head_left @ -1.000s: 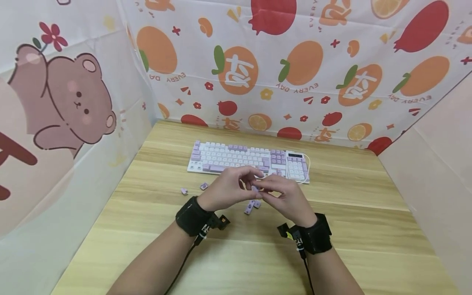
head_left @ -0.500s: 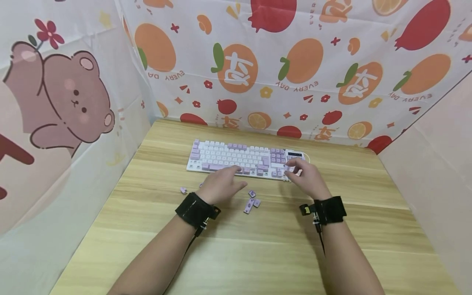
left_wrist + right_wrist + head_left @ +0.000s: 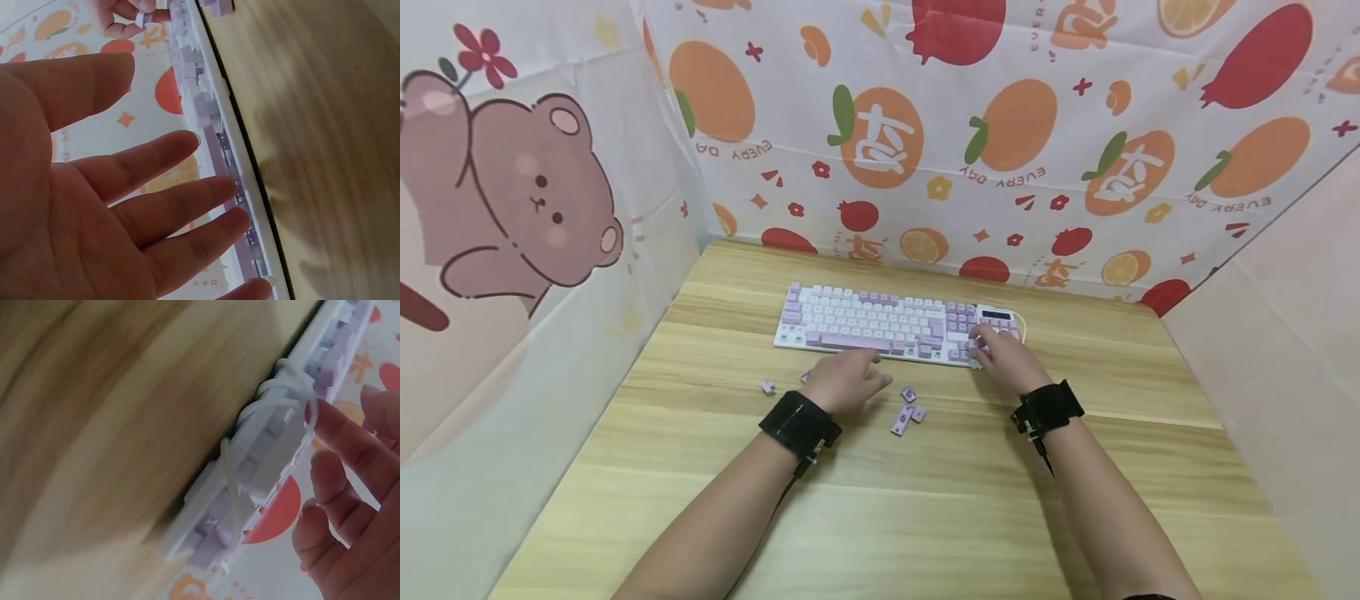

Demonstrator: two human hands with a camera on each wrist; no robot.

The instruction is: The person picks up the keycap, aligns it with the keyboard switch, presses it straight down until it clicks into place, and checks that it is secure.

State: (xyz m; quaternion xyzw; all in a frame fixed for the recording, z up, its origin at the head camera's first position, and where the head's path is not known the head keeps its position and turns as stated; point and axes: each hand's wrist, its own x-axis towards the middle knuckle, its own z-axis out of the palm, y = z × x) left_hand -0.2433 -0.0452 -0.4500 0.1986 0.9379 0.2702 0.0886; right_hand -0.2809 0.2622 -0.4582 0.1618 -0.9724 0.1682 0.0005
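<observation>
A white and lilac keyboard (image 3: 865, 321) lies on the table, with a white cable (image 3: 275, 400) looped round its right part. My right hand (image 3: 1009, 360) is at that end. In the right wrist view the index fingertip (image 3: 319, 415) touches the cable loops; in the left wrist view the fingers close round a white loop (image 3: 145, 19). Palm showing and fingers extended, my left hand (image 3: 119, 206) holds nothing. From the head view, the left hand (image 3: 844, 382) hovers by the keyboard's front edge. Lilac keycaps (image 3: 902, 419) lie to its right.
Another small keycap (image 3: 767, 387) sits left of my left hand, and one (image 3: 806, 377) is partly hidden behind it. The wooden table (image 3: 865, 517) meets a fruit-patterned cloth (image 3: 955, 200) at the back. A bear-patterned cloth (image 3: 542, 200) hangs at the left.
My hands, together over the keycaps a second ago, have parted. The right moved to the keyboard's right end; the left drew back leftward. One keycap now lies above the others in front of the keyboard.
</observation>
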